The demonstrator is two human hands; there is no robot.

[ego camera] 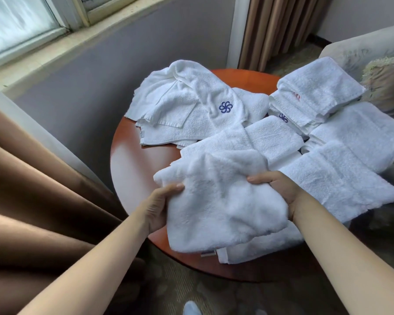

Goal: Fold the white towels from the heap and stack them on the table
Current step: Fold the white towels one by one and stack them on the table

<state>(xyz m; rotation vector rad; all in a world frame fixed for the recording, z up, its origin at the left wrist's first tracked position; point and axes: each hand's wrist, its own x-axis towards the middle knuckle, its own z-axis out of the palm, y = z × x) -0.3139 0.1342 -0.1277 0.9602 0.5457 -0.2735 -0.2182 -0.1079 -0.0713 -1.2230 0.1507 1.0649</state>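
Reaching forward with two bare arms (pixel 89 258), close to the camera. Gripping the left side of a fluffy white towel (pixel 225 201) with the left hand (pixel 162 205), thumb on top, fingers hidden under it. Gripping the right side with the right hand (pixel 275 189), thumb on top too. Holding the towel up, bunched and not flat, over the near part of the round brown table (pixel 127 169). Seeing more white cloth (pixel 259 251) lying just under it, by the near edge. Seeing a messy heap (pixel 187 114) at the back left of the table, with a blue flower mark (pixel 225 107) on it. Seeing a neat stack (pixel 314 94) of folded towels at the back right. Seeing wide flat towels (pixel 350 171) spread over the right side.
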